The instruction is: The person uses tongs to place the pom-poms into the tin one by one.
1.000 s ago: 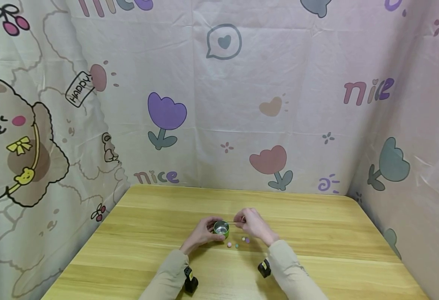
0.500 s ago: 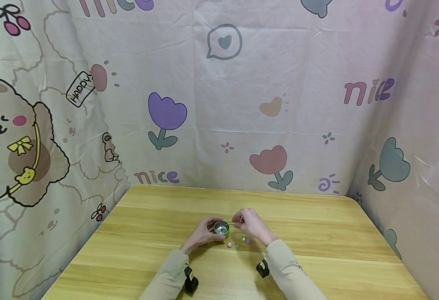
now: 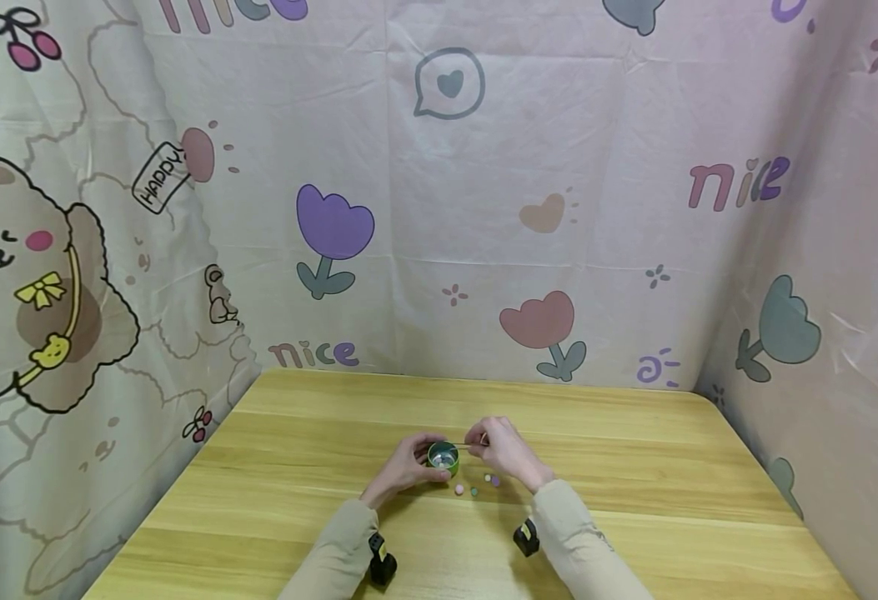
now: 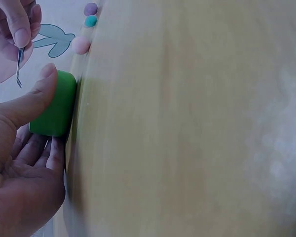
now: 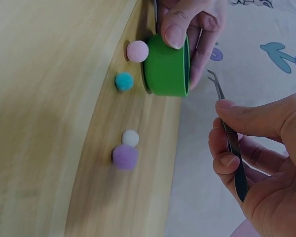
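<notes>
My left hand (image 3: 408, 465) holds a small round green tin (image 5: 166, 71) on the table, thumb on the near side and fingers on the far side. The tin is open at the top, with a shiny inside. My right hand (image 3: 504, 448) pinches curved-tip tweezers (image 5: 232, 140). Their tips are slightly apart, with nothing between them in the right wrist view, and stand above the tin's rim. Beside the tin lie a pink pom-pom (image 5: 137, 51), a teal pom-pom (image 5: 124, 81), a pale pom-pom (image 5: 130, 138) and a purple pom-pom (image 5: 125, 157). The tin's bottom is too small to make out.
The wooden table (image 3: 318, 417) runs back to a printed cloth (image 3: 439, 208), which also hangs at both sides. A black wrist device is strapped by each sleeve, the left device (image 3: 382, 567) and the right device (image 3: 526, 537), both low over the table.
My right hand has shifted slightly left with the tweezers, toward the tin, and then stayed nearly still. The left hand, tin and pom-poms look unmoved.
</notes>
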Demonstrator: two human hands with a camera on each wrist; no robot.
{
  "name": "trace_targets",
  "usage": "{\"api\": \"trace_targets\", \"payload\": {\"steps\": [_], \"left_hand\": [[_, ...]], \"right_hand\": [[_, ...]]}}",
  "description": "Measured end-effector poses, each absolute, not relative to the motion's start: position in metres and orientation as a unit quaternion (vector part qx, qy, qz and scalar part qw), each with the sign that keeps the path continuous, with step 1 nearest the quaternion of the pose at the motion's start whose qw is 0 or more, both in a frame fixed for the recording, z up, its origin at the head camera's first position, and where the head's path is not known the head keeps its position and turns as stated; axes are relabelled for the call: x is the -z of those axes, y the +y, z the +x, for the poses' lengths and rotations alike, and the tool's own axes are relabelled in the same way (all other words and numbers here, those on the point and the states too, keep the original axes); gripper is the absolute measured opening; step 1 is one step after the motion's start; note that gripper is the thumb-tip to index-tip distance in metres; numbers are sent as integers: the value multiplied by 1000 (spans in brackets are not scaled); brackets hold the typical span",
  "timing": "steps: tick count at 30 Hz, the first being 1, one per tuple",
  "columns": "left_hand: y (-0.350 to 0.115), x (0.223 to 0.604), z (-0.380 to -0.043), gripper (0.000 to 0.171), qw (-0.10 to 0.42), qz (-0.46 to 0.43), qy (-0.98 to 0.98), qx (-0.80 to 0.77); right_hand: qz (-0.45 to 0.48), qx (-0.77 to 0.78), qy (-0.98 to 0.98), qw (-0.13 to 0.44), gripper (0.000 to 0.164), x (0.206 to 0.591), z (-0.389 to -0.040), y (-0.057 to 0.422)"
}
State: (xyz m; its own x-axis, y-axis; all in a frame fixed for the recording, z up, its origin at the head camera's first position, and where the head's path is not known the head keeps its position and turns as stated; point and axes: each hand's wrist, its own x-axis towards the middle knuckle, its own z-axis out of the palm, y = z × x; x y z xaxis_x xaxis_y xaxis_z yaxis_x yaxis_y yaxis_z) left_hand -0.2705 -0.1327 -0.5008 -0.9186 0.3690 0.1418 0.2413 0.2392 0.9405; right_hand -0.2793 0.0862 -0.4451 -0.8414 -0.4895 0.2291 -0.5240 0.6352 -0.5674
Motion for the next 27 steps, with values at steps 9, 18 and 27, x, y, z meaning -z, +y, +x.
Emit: {"api": "trace_targets", "payload": {"steps": [9,18,27], "left_hand": [[-133,500,-269,62,56,193,788,-582],[-132,500,-271,63,54,192,787,-583],[-132,501,-270,63,58,193,787,-583]], "right_hand": [[277,-319,-905,41,8,449,-277,95],[263,-313,-911,54,6,456,-273,112],[267,-311,-911,53,7,457,-268,126]]}}
